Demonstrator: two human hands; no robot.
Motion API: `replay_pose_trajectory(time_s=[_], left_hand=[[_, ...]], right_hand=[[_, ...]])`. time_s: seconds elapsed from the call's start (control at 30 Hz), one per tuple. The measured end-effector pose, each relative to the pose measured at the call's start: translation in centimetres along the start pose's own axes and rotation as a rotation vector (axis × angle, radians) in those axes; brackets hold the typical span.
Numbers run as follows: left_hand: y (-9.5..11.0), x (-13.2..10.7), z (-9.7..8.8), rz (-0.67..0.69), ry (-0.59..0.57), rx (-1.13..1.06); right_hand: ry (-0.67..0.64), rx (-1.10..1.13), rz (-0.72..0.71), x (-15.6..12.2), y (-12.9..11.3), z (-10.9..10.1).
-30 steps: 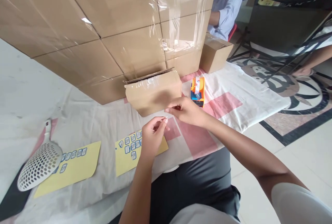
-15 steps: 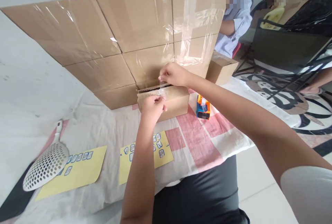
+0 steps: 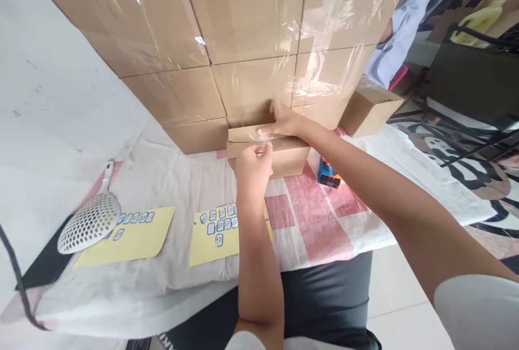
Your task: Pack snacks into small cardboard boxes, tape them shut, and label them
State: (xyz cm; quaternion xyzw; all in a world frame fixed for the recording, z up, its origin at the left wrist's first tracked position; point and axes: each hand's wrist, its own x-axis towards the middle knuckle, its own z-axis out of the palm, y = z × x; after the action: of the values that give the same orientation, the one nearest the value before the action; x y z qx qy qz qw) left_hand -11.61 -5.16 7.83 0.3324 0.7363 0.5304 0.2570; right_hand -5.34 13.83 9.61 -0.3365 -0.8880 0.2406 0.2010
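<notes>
A small cardboard box (image 3: 288, 158) stands on the cloth-covered table (image 3: 324, 220), its top flap down. My right hand (image 3: 285, 121) lies flat on the box top, fingers stretched along a strip of clear tape (image 3: 259, 133). My left hand (image 3: 253, 165) is at the box's front edge, fingers pinched on the near end of that tape. Behind the box rises a wall of stacked cartons (image 3: 227, 31) wrapped in clear film.
An orange and blue tape dispenser (image 3: 329, 173) lies right of the box. Two yellow sticker sheets (image 3: 130, 233) (image 3: 219, 231) and a white perforated scoop (image 3: 91, 220) lie at the left. Another small carton (image 3: 371, 106) sits at the right; a person in a light shirt (image 3: 401, 31) sits beyond it.
Both hands went from the table up to the box with the tape. The flap that stood up is now down, and my right hand presses flat on it.
</notes>
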Motion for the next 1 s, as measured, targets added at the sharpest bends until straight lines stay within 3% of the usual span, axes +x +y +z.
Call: replay_pose_trajectory(time_s=[0.17, 0.37, 0.47, 0.57, 0.6, 0.63, 0.73, 0.77, 0.8, 0.87, 0.9, 1.0], left_hand=[[-1.2, -1.3, -2.2, -0.084, -0.269, -0.28], [-1.2, -1.3, -4.1, -0.125, -0.384, -0.491], [-0.6, -2.2, -5.3, -0.215, -0.506, -0.439], [-0.1, -5.0, -6.5, -0.244, -0.657, -0.231], [0.0, -5.9, -6.7, -0.191, -0.634, -0.142], [0.0, -6.6, -6.9, -0.089, -0.535, -0.046], [-0.6, -6.1, -6.6, 0.404, -0.043, 0.314], [-0.9, -5.0, -6.3, 0.569, 0.045, 0.45], [-1.3, -3.7, -5.8, 0.7, 0.055, 0.58], [-2.0, -0.9, -4.9, 0.818, -0.068, 0.757], [-2.3, 0.4, -4.4, 0.811, -0.109, 0.784], [-2.4, 2.8, -3.7, 0.719, -0.058, 0.719]], right_hand=[[-0.097, 0.049, 0.035, -0.6, 0.0, 0.3], [-0.167, 0.097, 0.002, -0.4, -0.8, 0.8], [-0.16, 0.062, 0.016, -0.3, -1.2, 1.0], [-0.087, 0.005, 0.031, 0.0, -1.3, 1.3], [-0.072, -0.016, 0.031, 0.1, -1.2, 1.5], [-0.07, -0.036, 0.025, 0.2, -1.1, 1.7], [-0.075, -0.075, -0.014, 0.5, -0.8, 2.1], [-0.069, -0.083, -0.023, 0.5, -0.7, 2.2], [-0.062, -0.089, -0.031, 0.6, -0.6, 2.3], [-0.057, -0.1, -0.036, 0.6, -0.6, 2.3], [-0.062, -0.104, -0.035, 0.6, -0.6, 2.3], [-0.071, -0.114, -0.023, 0.4, -0.7, 2.2]])
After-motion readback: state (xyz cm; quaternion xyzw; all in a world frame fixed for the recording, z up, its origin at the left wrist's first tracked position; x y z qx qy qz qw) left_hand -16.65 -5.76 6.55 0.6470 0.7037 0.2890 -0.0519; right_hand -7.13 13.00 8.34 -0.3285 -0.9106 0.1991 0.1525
